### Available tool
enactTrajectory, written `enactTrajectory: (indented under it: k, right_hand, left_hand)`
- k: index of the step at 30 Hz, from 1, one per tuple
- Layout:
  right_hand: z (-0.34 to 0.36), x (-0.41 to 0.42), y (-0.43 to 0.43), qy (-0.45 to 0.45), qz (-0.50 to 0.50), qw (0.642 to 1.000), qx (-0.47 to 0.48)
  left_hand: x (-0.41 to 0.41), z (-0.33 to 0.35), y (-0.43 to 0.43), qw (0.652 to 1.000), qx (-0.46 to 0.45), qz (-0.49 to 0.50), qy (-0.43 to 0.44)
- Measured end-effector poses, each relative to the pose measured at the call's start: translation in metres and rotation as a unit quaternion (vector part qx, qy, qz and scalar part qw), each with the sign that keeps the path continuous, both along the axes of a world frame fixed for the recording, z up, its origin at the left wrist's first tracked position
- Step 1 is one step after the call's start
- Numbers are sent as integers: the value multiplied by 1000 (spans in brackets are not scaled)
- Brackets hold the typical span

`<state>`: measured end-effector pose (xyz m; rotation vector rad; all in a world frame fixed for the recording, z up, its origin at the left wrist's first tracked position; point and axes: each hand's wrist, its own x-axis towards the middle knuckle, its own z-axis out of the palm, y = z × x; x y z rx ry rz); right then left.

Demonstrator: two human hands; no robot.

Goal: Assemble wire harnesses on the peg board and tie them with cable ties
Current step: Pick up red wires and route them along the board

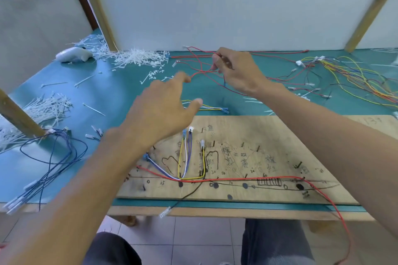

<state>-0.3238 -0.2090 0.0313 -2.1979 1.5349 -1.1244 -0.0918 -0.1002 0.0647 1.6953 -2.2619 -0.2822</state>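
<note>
We see our right hand (233, 71) pinching red wires (200, 64) above the table (112, 97), beyond the peg board (269, 135); our left hand (163, 112) hovers nearby, fingers spread, holding nothing.

Two forearms are shown bare, the left forearm (86, 189) and the right forearm (323, 135), uncovered from the wrist to the edge of view. The left grip (163, 112) and the right grip (234, 69) are likewise left bare, and a pale nail is seen on the left thumb (197, 101). Long trousers (275, 249) are worn. Over the left knee (112, 247) the cloth is seen as dark grey and smooth; over the right leg (280, 232) it is seen as lighter blue-grey, with soft creases. Whether that difference is made by the light cannot be told.
</note>
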Motion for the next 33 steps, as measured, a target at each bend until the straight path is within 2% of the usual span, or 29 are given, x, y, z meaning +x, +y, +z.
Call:
enactTrajectory:
  k: [3, 7, 9, 13, 15, 18, 21, 23, 27, 33]
  right_hand:
    - [11, -4, 21, 0, 32, 999, -30]
    - [17, -15, 38, 51, 39, 995, -75]
    - [16, -23, 41, 70, 36, 993, -84]
    - [9, -47, 44, 77, -28, 994, -73]
    - [5, -61, 47, 50, -74, 994, -65]
    - [5, -78, 56, -50, -110, 992, -37]
    - [6, -93, 67, -97, -151, 984, 2]
    - [7, -101, 78, -91, -208, 974, -12]
    - [14, -118, 97, -120, -344, 925, -108]
    - [27, -128, 115, -29, -405, 898, -169]
  left_hand:
    - [-29, 17, -36, 991, -94, 1, 100]
    - [-62, 33, -55, 968, -75, -40, 237]
    - [-69, 38, -56, 957, -119, -46, 260]
    - [-68, 47, -50, 923, -158, -48, 348]
    - [-63, 47, -46, 904, -162, -40, 394]
    - [-50, 43, -41, 874, -149, -22, 462]
    - [-37, 35, -38, 850, -116, -9, 514]
    - [-30, 29, -35, 839, -98, 7, 535]
    - [-15, 19, -32, 807, -60, 64, 584]
    - [-4, 9, -26, 764, -14, 86, 639]
